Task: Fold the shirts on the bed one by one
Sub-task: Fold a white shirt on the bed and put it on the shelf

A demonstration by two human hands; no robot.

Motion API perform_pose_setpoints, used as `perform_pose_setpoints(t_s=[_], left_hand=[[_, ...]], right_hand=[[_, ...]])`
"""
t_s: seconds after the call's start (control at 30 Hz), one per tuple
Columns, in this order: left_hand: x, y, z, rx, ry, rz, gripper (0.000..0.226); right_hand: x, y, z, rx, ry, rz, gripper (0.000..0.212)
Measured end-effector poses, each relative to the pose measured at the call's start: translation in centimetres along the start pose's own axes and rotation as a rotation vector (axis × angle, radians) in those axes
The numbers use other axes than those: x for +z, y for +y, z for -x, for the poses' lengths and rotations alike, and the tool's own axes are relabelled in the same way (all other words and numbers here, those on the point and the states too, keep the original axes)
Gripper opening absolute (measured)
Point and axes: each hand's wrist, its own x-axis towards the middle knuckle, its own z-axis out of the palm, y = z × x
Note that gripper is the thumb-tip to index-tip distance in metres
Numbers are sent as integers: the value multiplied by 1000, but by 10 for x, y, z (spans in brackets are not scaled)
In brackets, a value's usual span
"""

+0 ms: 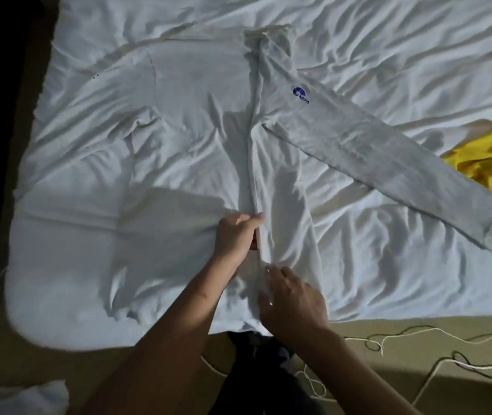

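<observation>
White shirt (196, 115) on bed (388, 49), sleeve toward 4 o'clock. Left hand (237, 235) curled, gripping centre fold; right hand (294, 304) at 6 o'clock touches it, blurred, grip unclear.

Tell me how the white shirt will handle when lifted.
Probably floppy: the white shirt bunches where the left hand grips its folded edge. Likely light, as the cloth wrinkles finely. Its spread sleeve would probably dangle and drag.

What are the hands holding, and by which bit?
The left hand grips the shirt by its folded edge near the hem. The right hand touches that edge lower down; whether it grips is unclear.
</observation>
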Motion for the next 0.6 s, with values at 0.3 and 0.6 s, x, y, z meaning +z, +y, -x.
perform_pose_setpoints(t_s=[0.3, 0.6], left_hand=[[3, -32, 68, 160, 198, -431, 23], [3, -46, 72, 224, 290, -532, 35]], right_hand=[[11, 57, -42, -123, 538, -24, 45], [53, 81, -45, -230, 294, 104, 68]])
